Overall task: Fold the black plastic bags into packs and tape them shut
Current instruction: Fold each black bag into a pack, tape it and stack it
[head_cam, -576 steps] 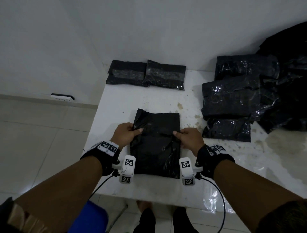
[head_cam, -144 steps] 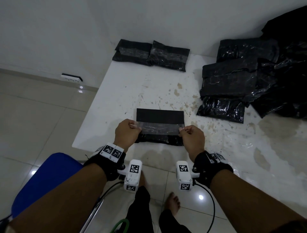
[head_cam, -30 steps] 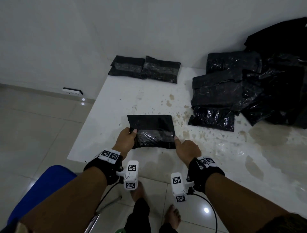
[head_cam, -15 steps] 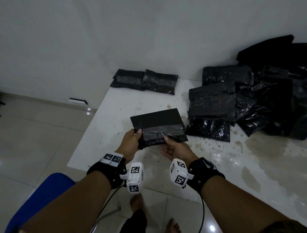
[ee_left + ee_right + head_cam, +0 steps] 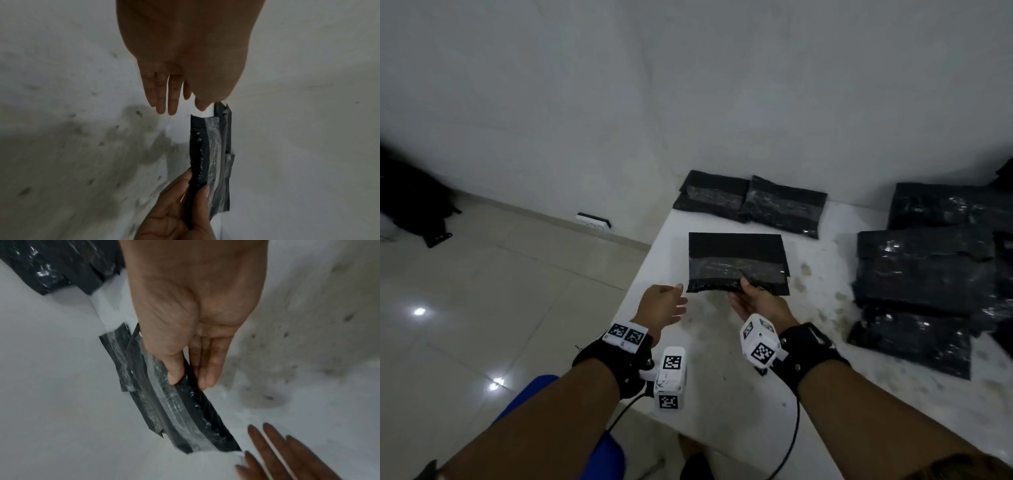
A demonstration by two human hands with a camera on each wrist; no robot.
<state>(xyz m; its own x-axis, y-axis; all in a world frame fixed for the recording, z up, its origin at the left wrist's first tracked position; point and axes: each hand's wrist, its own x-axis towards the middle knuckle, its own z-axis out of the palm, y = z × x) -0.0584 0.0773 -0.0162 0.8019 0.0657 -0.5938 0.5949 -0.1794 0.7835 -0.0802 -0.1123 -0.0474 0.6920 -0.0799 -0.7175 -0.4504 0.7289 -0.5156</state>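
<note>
A folded black plastic pack [image 5: 736, 262] with a clear tape band across it is held above the white table [image 5: 722, 377]. My right hand [image 5: 751, 298] pinches its near edge, thumb on top and fingers beneath, as the right wrist view shows on the pack [image 5: 164, 395]. My left hand [image 5: 666, 303] hovers just left of the pack with straight fingers [image 5: 162, 97], touching nothing; the pack [image 5: 211, 159] appears below them in the left wrist view. Two taped packs [image 5: 750, 202] lie at the table's far edge by the wall.
A heap of unfolded black bags [image 5: 928, 270] covers the table's right side. The tabletop is stained and wet in patches. A blue chair [image 5: 524, 404] stands below the left forearm. A white power strip [image 5: 593, 220] lies on the tiled floor by the wall.
My left hand has let go of the taped pack and opened. The right hand alone now carries the pack farther away, toward the two packs at the wall.
</note>
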